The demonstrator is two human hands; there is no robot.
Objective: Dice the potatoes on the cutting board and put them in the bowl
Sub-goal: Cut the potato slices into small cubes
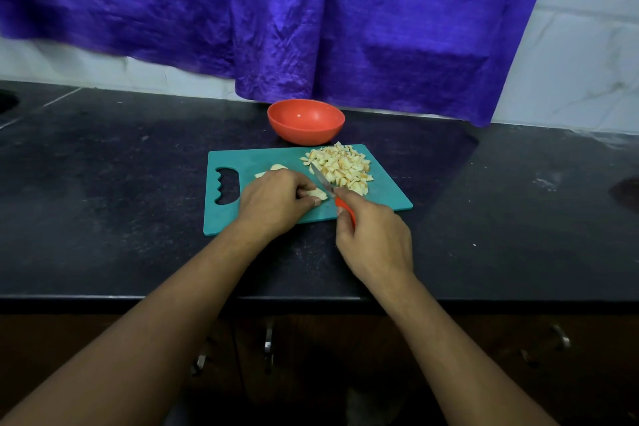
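A teal cutting board point(262, 157) lies on the black counter. A heap of diced potato point(340, 166) covers its far right part. My left hand point(273, 201) presses down on a potato piece point(318, 194) near the board's middle; more slices point(273, 169) peek out beyond its knuckles. My right hand point(375, 239) grips a knife point(325, 183) by its orange handle, blade pointing away from me, right beside the held piece. An orange bowl point(306, 121) stands just behind the board; nothing shows inside it.
A purple curtain point(311, 17) hangs behind the bowl down to the counter. White tiled wall point(581, 45) is at the right. The counter's front edge point(311, 297) runs below my wrists, with cabinet handles point(268, 339) underneath.
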